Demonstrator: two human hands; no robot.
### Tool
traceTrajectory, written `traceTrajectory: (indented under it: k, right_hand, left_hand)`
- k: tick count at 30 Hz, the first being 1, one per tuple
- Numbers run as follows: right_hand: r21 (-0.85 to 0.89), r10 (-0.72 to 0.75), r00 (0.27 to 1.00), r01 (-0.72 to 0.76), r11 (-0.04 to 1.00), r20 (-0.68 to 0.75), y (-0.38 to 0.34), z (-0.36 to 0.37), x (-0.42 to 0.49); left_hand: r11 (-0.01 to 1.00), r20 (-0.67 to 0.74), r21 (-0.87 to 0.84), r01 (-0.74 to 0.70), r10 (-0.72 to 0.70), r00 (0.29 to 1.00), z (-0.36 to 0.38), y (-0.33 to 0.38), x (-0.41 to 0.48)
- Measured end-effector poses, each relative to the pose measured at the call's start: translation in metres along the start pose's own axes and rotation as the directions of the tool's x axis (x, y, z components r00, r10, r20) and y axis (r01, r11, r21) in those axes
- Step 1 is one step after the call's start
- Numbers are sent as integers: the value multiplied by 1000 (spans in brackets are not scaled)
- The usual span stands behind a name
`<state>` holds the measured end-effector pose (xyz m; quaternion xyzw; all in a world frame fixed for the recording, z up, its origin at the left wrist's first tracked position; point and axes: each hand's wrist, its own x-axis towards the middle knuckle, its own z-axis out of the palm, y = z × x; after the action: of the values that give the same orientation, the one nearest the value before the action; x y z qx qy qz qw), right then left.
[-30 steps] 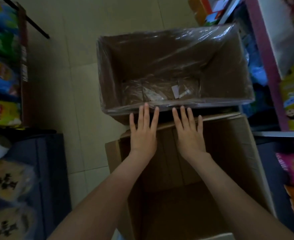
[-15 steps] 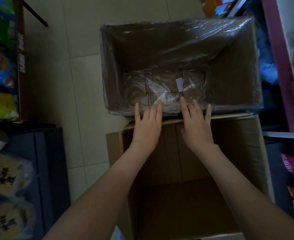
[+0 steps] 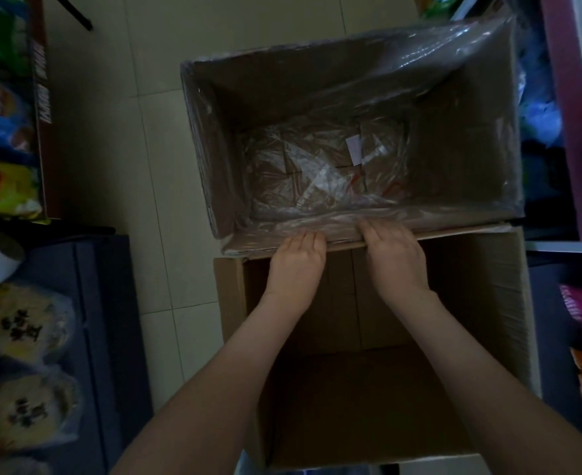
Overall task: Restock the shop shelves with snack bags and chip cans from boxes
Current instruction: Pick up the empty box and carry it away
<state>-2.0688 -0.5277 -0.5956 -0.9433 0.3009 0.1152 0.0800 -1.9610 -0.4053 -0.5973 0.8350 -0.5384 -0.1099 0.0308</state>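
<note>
Both flat before, left hand (image 3: 294, 265) and right hand (image 3: 394, 258) now grip the lined box (image 3: 471, 149) rim.

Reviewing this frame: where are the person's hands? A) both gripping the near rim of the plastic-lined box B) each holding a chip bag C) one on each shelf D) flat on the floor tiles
A: the left hand and right hand both curl their fingers over the near rim of the plastic-lined box.
</note>
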Motion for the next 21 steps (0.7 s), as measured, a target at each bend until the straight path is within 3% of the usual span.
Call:
traceTrajectory:
  k: [4, 10, 12, 16, 21]
  right_hand:
    - [-85, -149, 981, 160, 983, 123, -4, -21, 11]
    - [-86, -198, 945, 227, 970, 262, -12, -50, -7]
    - [-115, -220, 945, 253, 961, 242, -20, -73, -17]
    - [-56, -312, 949, 314, 948, 41, -31, -136, -28]
    - [-35, -412, 910, 411, 911, -37, -41, -244, -27]
  left_hand:
    - [999, 39, -37, -26, 28, 999, -14, -7, -2]
    - [996, 81, -67, -65, 71, 994, -53, -9, -24]
    - [996, 69, -60, -65, 70, 995, -76, -8, -32]
    - [998, 31, -6, -68, 68, 997, -146, -11, -43]
    - [993, 81, 121, 10, -20, 997, -270, -8, -34]
